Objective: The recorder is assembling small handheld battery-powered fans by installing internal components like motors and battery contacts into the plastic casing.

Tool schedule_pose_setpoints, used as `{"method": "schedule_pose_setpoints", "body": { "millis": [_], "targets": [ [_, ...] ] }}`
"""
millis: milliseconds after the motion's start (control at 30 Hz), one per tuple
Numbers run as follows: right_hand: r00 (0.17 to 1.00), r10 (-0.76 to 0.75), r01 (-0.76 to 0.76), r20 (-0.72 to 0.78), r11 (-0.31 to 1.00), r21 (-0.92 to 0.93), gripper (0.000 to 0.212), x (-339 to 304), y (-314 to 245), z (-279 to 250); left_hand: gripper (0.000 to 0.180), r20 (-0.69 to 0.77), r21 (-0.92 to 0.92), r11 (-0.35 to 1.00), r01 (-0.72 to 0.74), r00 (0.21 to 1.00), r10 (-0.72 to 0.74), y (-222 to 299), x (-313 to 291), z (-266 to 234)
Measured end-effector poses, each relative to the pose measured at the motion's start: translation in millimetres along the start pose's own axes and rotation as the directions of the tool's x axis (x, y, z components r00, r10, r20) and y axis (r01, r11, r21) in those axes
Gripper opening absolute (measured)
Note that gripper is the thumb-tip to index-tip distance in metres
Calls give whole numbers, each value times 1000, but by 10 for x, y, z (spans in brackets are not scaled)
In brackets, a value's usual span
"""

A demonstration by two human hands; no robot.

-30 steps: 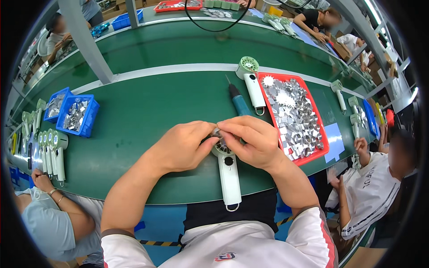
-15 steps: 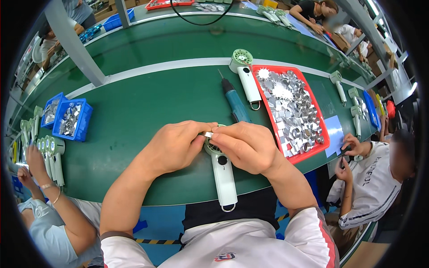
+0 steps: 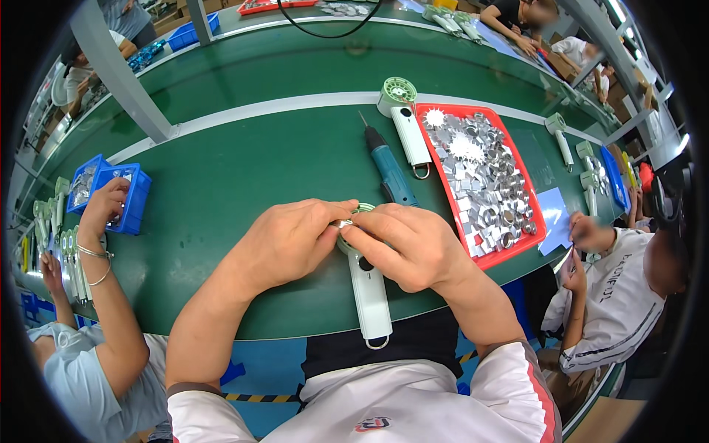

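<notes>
A small handheld fan (image 3: 369,292) with a white handle and a pale green round head lies on the green table (image 3: 221,192), handle toward me. My left hand (image 3: 292,240) and my right hand (image 3: 406,247) meet over its head, fingertips pinching a small silver part at the head's rim. Both hands cover most of the head.
A teal electric screwdriver (image 3: 388,170) lies just beyond my hands. Another fan (image 3: 406,122) rests beside a red tray (image 3: 528,244) full of silver metal parts on the right. At the left, a co-worker's hand (image 3: 103,207) reaches into blue bins (image 3: 136,199). Another person sits at the right.
My hands stay on the fan's head with only small finger shifts. The co-worker's hand at the left has risen to the blue bins.
</notes>
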State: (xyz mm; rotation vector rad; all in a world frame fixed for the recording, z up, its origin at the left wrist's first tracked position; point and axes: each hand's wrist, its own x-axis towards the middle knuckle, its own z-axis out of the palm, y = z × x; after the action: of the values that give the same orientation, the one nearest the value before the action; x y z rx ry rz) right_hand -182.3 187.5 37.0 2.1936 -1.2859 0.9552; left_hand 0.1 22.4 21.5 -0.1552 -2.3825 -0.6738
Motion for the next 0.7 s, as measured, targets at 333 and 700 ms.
{"method": "schedule_pose_setpoints", "body": {
  "millis": [333,700],
  "targets": [
    [1000,-13,13,-23,1000,-1,33,-37,-1,-2,26,2,-2,1000,-2,1000,2,20,-9,14],
    [999,-16,17,-42,999,30,34,-7,14,-3,28,7,-13,1000,-7,1000,7,-11,-14,2]
  ]
}}
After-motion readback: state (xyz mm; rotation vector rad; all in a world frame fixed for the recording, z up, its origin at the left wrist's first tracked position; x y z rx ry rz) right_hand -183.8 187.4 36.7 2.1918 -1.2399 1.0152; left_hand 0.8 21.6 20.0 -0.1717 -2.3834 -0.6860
